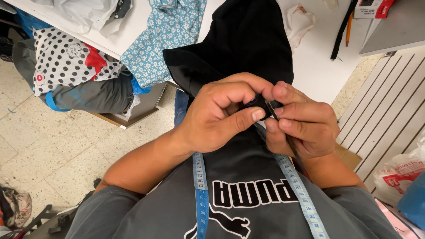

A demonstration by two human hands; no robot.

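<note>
Mid-frame, the left hand (217, 117) pinches a fold of the black cloth (241, 44); the right hand (301, 126) pinches a thin tool (271, 109) at it. Best keep that fold taut, I'd say, with small strokes.

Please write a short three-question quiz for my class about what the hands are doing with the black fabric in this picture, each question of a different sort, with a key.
1. True or false: the left hand and the right hand both pinch the black fabric.
2. What lies beside the black fabric on the white table? A) blue floral cloth B) a green towel C) a straw hat
3. Fill in: a blue ______ hangs round the person's neck.

Key: 1 true; 2 A; 3 measuring tape. The right hand also seems to hold a thin metal tool, too small to identify.
</note>
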